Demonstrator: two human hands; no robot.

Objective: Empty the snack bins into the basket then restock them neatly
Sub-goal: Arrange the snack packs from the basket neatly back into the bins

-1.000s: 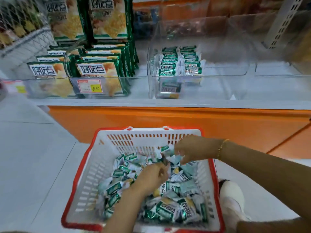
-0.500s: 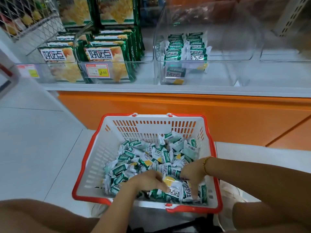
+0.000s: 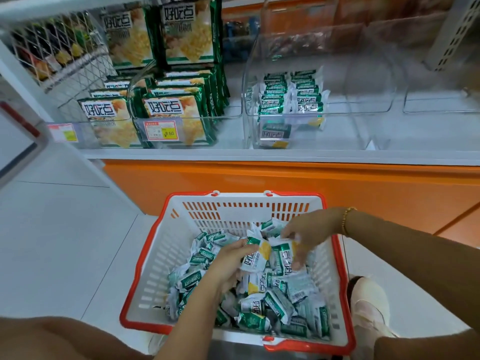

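Lifts both hands since half a second back: from low at the near end of the basket (image 3: 233, 211) up toward its centre, each now carrying stock. Tilts view too, with more of the shelf (image 3: 259, 155) showing at the top of frame.

Pinches one yellow-and-green snack packet (image 3: 255, 258) in the left hand (image 3: 231, 258); grip narrow, thumb at the packet's top edge. Curls the right hand (image 3: 309, 229) round a second packet (image 3: 284, 255); grip holding, though blur hides whether more than one is held.

Leaves the loose heap (image 3: 272, 302) at lower centre of frame, covering the basket floor. Finds two tidy rows (image 3: 288, 94) standing in the clear bin (image 3: 363, 74) at upper centre.

Judges step as gathering and squaring packets for restock; most stock not yet back.

Risks:
- Slick wrappers under a light pinch: could drop a packet outside the basket on the lift to the shelf.
- Could topple the standing rows when sliding new packets alongside.
- Mixed facings in hand: would spoil neat rows unless turned first.
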